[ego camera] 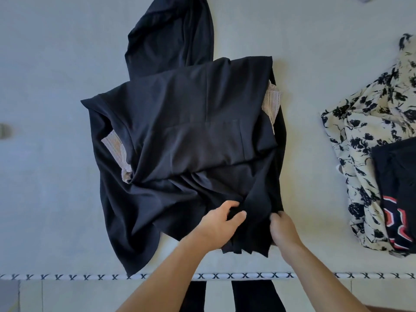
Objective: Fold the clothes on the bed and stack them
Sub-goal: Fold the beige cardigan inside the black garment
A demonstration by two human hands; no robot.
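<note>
A large black garment point(184, 131) lies partly folded and rumpled in the middle of the pale bed point(49, 86). Beige lace trim point(273, 102) shows at its right edge, and more lace at its left side. My left hand point(221, 224) pinches a fold of the black cloth near the garment's front edge. My right hand point(282, 230) grips the same cloth just to the right, fingers curled into it. A long black part point(171, 34) of the garment trails toward the far side of the bed.
At the right lies a cream garment with black flowers point(369, 140), and on it a folded black shirt with red and white print point(396, 199). The bed's front edge has a white band with black crosses point(67, 276). Tiled floor shows below it.
</note>
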